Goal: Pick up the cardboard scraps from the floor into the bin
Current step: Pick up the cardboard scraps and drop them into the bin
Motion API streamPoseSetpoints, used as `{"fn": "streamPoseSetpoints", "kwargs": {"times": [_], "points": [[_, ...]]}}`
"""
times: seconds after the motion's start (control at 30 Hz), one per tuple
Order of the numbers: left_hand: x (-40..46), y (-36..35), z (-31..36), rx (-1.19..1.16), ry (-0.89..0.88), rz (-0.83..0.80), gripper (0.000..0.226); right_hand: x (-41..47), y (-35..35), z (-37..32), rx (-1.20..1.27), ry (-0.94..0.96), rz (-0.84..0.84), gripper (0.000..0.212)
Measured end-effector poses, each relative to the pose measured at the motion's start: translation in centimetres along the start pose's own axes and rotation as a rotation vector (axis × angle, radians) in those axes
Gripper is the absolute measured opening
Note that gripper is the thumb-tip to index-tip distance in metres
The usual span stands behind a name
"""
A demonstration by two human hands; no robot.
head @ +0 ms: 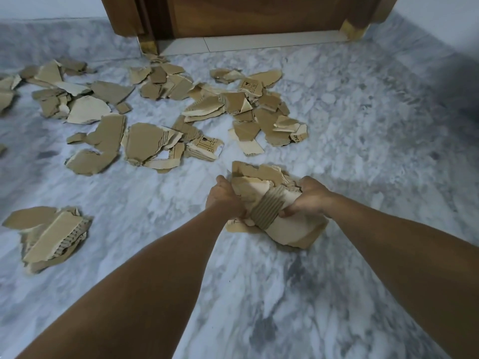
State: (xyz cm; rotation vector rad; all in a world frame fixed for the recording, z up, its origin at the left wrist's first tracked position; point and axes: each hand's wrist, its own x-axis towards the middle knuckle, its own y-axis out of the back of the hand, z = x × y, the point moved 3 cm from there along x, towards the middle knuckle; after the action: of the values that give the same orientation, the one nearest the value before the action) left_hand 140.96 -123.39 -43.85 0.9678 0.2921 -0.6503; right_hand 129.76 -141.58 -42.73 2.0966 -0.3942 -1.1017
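Note:
Both hands clasp one bundle of torn cardboard scraps [269, 203] low over the marble floor. My left hand [224, 199] grips its left side, fingers curled round the edge. My right hand [309, 196] grips its right side, thumb under a corrugated strip. Several loose scraps [160, 115] lie scattered farther away across the floor, some printed in black. A small separate pile of scraps [50, 235] sits at the near left. No bin is in view.
A wooden door [259, 14] and its frame stand at the far edge, with a pale threshold strip [248, 42] below. Grey-white marble floor [363, 125] stretches to the right and toward me.

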Motion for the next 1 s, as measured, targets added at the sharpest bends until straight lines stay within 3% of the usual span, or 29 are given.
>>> {"fn": "streamPoseSetpoints", "kwargs": {"times": [0.2, 0.3, 0.4, 0.63, 0.73, 0.87, 0.9, 1.0], "points": [[-0.2, 0.4, -0.5, 0.013, -0.020, -0.044, 0.052, -0.2, 0.2, -0.6, 0.114, 0.048, 0.010, 0.087], [-0.2, 1.5, -0.9, 0.019, -0.042, -0.045, 0.038, -0.4, 0.0, -0.9, 0.168, 0.056, -0.016, 0.098], [-0.1, 3.2, -2.2, -0.098, 0.004, -0.090, 0.037, -0.6, -0.2, -1.3, 0.203, 0.062, -0.047, 0.115], [-0.4, 8.5, -7.2, -0.124, 0.081, -0.016, 0.018, -1.3, 0.4, -1.4, 0.288, 0.036, -0.101, 0.113], [-0.9, 11.3, -9.7, -0.158, 0.145, -0.029, 0.021, -1.5, 0.4, -2.0, 0.328, 0.037, -0.112, 0.112], [-2.2, 14.8, -13.2, -0.111, 0.190, -0.040, 0.023, -1.3, -1.3, -3.7, 0.334, 0.073, -0.153, 0.132], [-2.5, 15.5, -14.2, -0.080, 0.198, -0.024, 0.023, -1.2, -2.0, -4.3, 0.341, 0.080, -0.174, 0.125], [-3.0, 17.3, -16.9, 0.063, 0.215, 0.046, 0.023, -2.6, -3.7, -6.6, 0.327, 0.143, -0.202, 0.066]]}}
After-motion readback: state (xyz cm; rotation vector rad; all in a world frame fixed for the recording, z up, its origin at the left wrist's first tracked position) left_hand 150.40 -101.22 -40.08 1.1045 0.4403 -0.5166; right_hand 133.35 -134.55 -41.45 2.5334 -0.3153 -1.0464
